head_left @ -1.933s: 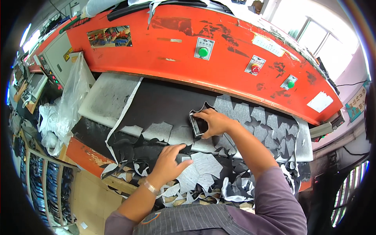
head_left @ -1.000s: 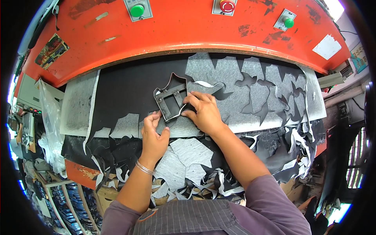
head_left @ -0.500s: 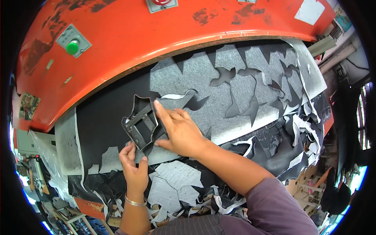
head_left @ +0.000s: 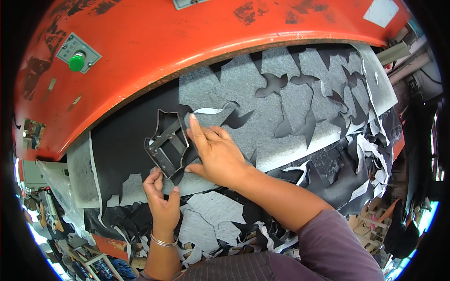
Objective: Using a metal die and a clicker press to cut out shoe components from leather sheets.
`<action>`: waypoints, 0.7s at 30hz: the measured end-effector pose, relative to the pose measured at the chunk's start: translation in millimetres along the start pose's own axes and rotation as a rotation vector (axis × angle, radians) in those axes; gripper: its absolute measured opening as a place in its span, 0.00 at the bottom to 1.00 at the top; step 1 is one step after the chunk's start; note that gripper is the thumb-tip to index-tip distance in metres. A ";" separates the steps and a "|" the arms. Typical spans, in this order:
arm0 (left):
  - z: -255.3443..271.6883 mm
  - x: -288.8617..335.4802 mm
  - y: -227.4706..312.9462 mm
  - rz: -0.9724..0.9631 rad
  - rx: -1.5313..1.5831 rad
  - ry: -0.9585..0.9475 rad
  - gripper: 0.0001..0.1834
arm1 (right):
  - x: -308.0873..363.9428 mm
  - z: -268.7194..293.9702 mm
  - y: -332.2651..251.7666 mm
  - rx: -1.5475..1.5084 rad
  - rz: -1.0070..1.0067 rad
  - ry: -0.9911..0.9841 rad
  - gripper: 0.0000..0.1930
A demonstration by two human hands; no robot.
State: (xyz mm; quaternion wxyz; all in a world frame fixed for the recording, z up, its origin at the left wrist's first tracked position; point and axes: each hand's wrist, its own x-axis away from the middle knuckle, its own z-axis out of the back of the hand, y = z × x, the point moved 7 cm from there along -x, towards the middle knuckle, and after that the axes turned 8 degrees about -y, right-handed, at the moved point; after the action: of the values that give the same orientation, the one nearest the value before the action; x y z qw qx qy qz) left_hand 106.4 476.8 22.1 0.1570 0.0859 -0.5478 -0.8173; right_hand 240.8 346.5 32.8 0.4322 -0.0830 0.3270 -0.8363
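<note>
A metal die (head_left: 165, 139) is lying on the black sheet (head_left: 124, 126), just left of the grey cut area (head_left: 234, 89) — its long axis is running away from my body, the far end leaning slightly left. My right hand (head_left: 220, 161) is resting open along the die's right side, index finger pointing toward the far end, thumb near the close corner. My left hand (head_left: 163, 201) is sitting half-curled and ungripped, its fingertips at the near end — so the die is lying ahead of it. Both hands are standing about equally near; whether the right fingers are touching metal, I cannot tell.
</note>
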 end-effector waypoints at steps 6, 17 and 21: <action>0.4 10.3 -0.1 -0.078 -0.015 -0.031 0.27 | 12.0 -0.9 -9.5 0.013 -0.007 0.018 0.60; 78.6 56.0 41.5 -0.200 0.131 0.286 0.15 | 108.0 210.9 -57.9 -0.407 0.174 1.045 0.28; 94.1 70.8 134.3 -0.326 0.222 0.351 0.05 | 162.0 298.1 -51.7 -0.112 0.073 1.498 0.28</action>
State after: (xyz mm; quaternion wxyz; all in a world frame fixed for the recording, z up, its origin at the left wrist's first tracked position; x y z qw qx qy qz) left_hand 32.5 486.6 184.5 0.1052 0.3301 -0.5775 -0.7392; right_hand 232.7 100.3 271.7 0.1167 0.4971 0.5781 -0.6364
